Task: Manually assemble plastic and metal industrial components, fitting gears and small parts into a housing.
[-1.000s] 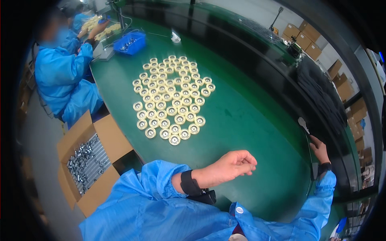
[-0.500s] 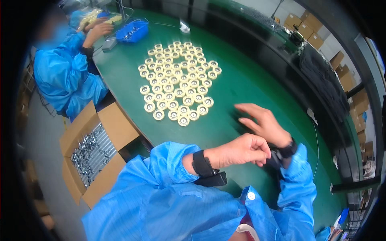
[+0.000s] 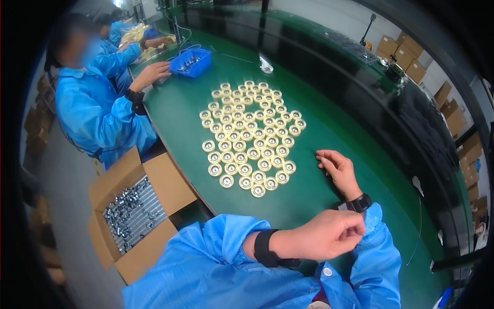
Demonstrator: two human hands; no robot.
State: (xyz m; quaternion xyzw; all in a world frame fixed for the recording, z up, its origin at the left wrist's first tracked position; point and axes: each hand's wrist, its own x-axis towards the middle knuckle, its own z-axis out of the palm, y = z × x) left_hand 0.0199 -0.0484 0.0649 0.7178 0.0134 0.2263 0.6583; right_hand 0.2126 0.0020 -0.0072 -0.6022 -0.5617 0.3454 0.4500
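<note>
My left hand (image 3: 324,236) is curled closed in front of my right forearm, beside the blue cuff; whatever its fingers hold, if anything, is hidden. Farther out, my right hand (image 3: 340,175) hovers over the green table, fingers loosely bent and partly stretched, with nothing visible in them. Both wrists wear black bands. To the left of my right hand spreads a large group of cream toothed rings (image 3: 250,125) with metal centres, lying flat and close together. Neither hand touches them.
An open cardboard box (image 3: 170,181) of small metal cylinders (image 3: 135,210) stands left of the table (image 3: 180,131). Beyond the rings sits a blue bin (image 3: 188,66) of metal parts. A co-worker in blue (image 3: 95,116) sits at the far left. Black mesh-like material (image 3: 411,118) lies right.
My right hand's fingers have drawn closer together. My left hand is nearer the right cuff, its fingers curled. The view has shifted, and the co-worker's hand is now beside the blue bin.
</note>
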